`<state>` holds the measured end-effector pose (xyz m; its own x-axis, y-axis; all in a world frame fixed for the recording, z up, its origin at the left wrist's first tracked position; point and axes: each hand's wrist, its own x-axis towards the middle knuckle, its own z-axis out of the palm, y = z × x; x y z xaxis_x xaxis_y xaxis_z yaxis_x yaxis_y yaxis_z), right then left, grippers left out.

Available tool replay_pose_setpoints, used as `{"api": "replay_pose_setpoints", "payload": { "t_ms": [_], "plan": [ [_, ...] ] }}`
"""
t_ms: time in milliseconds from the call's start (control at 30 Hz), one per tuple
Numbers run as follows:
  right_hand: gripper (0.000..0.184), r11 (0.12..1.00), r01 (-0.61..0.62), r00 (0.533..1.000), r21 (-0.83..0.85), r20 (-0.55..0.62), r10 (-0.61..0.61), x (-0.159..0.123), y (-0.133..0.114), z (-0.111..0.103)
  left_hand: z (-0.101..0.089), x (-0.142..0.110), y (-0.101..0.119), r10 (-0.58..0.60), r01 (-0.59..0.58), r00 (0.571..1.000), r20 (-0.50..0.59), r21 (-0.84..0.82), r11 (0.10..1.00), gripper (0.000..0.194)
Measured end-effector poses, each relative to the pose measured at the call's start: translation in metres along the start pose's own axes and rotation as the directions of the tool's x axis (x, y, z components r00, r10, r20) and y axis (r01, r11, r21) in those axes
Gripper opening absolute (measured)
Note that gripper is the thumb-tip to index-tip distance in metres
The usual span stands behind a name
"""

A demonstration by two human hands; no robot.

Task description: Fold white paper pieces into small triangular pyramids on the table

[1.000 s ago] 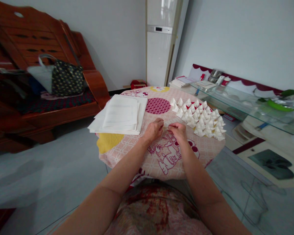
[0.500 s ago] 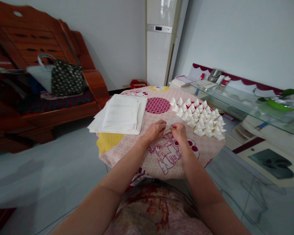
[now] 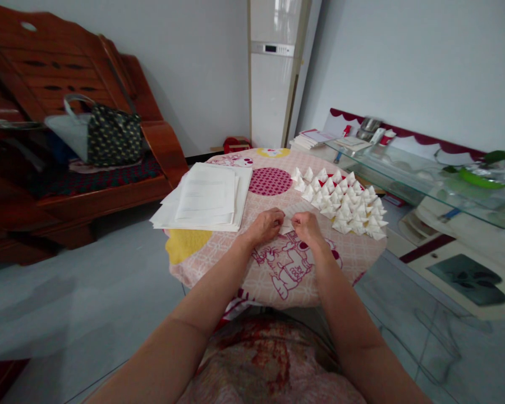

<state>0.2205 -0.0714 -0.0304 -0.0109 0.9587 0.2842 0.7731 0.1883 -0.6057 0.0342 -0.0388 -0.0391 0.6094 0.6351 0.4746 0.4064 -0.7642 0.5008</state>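
Observation:
My left hand (image 3: 266,225) and my right hand (image 3: 306,225) meet over a round table with a pink patterned cloth (image 3: 273,264). Both are curled, pinching a small piece of white paper (image 3: 286,226) between them just above the cloth. To the right of my hands lies a cluster of several small folded white paper triangles (image 3: 340,202). To the left of my hands rests a stack of white paper sheets (image 3: 206,196).
A red wooden bench (image 3: 67,140) with a dotted bag (image 3: 109,134) stands at the left. A white standing air conditioner (image 3: 273,73) is behind the table. A glass-topped table (image 3: 408,168) with books, cups and a green dish sits at the right.
My hands have drawn closer together and the small white paper now shows folded between the fingers. The view shifted very slightly.

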Motion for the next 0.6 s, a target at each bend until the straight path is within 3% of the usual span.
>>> {"api": "replay_pose_setpoints", "payload": {
  "t_ms": [100,233,400,533,600],
  "plan": [
    [0.018,0.970,-0.114,0.994,0.217,0.029,0.110,-0.003,0.002,-0.004,-0.003,0.000,-0.003,-0.066,0.065,0.997,-0.032,-0.029,0.997,0.014],
    [0.029,0.913,-0.138,0.982,0.383,-0.069,0.177,-0.005,0.005,-0.009,-0.007,-0.001,-0.001,-0.174,0.166,0.984,-0.044,-0.149,0.975,0.015],
    [0.033,0.879,-0.058,0.993,0.472,-0.065,0.100,-0.006,0.003,-0.013,-0.010,-0.002,-0.004,-0.277,0.217,0.951,-0.137,-0.343,0.914,0.040],
    [0.037,0.879,-0.027,0.999,0.476,0.053,0.002,-0.005,0.004,-0.012,-0.009,-0.001,-0.013,-0.435,0.286,0.878,-0.198,-0.513,0.809,0.053],
    [0.035,0.907,-0.002,0.998,0.421,0.057,-0.024,-0.005,0.005,-0.008,-0.008,-0.001,-0.016,-0.478,0.305,0.853,-0.210,-0.543,0.782,0.056]
  ]
}}
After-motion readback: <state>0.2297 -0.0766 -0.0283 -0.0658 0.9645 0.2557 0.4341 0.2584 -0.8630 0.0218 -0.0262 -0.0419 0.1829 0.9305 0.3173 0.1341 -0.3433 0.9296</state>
